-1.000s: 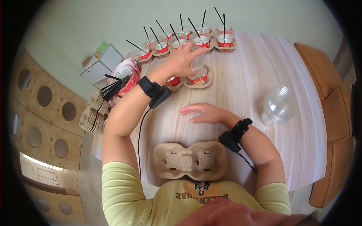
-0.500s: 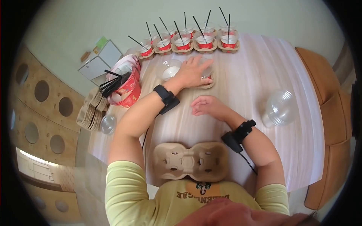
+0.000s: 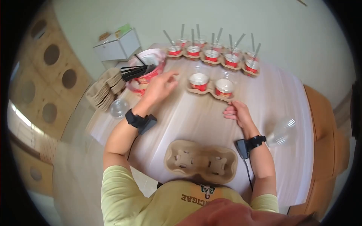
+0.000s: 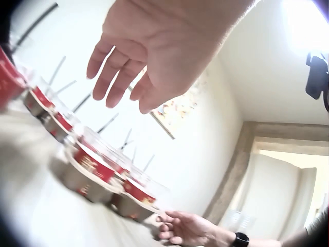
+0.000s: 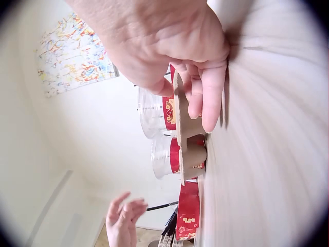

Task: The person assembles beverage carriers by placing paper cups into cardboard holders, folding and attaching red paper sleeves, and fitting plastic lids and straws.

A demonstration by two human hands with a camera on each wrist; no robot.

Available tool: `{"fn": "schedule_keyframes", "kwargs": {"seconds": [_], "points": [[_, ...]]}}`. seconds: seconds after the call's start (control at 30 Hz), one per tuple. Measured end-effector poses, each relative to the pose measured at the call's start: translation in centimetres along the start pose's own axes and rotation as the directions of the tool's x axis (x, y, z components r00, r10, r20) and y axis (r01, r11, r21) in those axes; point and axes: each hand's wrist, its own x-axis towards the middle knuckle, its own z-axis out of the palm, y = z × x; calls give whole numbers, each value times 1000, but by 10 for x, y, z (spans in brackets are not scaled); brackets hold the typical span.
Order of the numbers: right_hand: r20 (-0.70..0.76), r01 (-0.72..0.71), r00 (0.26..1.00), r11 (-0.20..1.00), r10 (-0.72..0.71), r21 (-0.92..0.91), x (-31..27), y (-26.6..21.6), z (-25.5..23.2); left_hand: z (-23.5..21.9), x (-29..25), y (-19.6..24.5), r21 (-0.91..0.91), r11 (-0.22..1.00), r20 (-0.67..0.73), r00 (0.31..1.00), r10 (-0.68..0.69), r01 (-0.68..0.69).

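A cardboard cup carrier holds two red-and-white cups with clear plastic tops and no straws. My right hand pinches the carrier's near right corner; in the right wrist view the thumb lies above the rim and the fingers are below it. My left hand is raised left of the carrier, fingers loosely bent and holding nothing. Beside it stands a red paper bucket with a bundle of black straws on it. An unfilled two-cup carrier lies close to my body.
Behind stands a row of carriers with red cups and black straws. Left are stacked carriers and a clear plastic piece. Clear stacked plastic tops lie right, by a brown chair.
My left hand has left the two cups and moved left to the straw bucket. My right hand has moved forward and taken hold of the carrier's corner. The head view has shifted.
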Motion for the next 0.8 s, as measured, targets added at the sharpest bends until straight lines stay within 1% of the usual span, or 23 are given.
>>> {"fn": "schedule_keyframes", "kwargs": {"seconds": [0.03,0.07,0.1,0.13,0.17,0.2,0.23,0.27,0.3,0.33,0.37,0.43,0.47,0.6,0.7,0.77,0.8], "points": [[29,-7,1000,1000,7,-14,3,0,-1,-11,-6,-21,53,997,-90,995,-50,55],[20,-3,1000,1000,3,-10,6,1,-3,-21,-8,-48,99,989,-178,980,-92,111],[9,3,1000,1000,-3,-4,8,1,-4,-31,-10,-78,66,988,-275,954,-116,139],[28,0,1000,1000,0,-15,9,0,-3,-46,-12,-95,-6,965,-316,915,-251,262],[11,-7,1000,1000,7,-9,8,-2,-2,-63,-15,-106,10,930,-323,881,-345,368],[-7,-10,1000,1000,10,-3,7,-4,-1,-76,-19,-112,50,895,-336,852,-402,443],[6,-9,1000,1000,9,-12,8,-5,-1,-86,-21,-114,90,853,-348,818,-457,515],[-13,-10,1000,1000,10,1,8,-5,-2,-92,-22,-116,87,848,-359,811,-463,523],[-33,-12,999,1000,13,15,9,-6,-2,-97,-21,-116,187,789,-288,800,-526,586],[-23,-14,1000,1000,15,9,11,-6,-4,-100,-21,-117,290,719,-220,776,-592,631],[-30,-20,999,1000,20,1,14,-5,-6,-99,-22,-117,288,713,-226,769,-598,640],[-30,-33,999,999,33,-12,16,-5,-5,-97,-24,-118,511,672,-261,842,-473,536],[-34,-24,999,1000,24,-9,15,-7,-4,-95,-25,-126,571,666,-237,873,-426,480],[-24,-17,1000,1000,16,-12,11,-8,-3,-83,-22,-133,599,648,-207,872,-443,471],[2,-50,999,999,50,4,2,-9,0,-76,-18,-137,598,638,-236,867,-439,486],[19,-63,998,998,63,0,-5,-6,-1,-72,-14,-132,489,685,-264,840,-473,540],[39,-74,996,997,74,-9,-8,-5,-1,-72,-11,-129,489,687,-262,842,-473,538]]}}
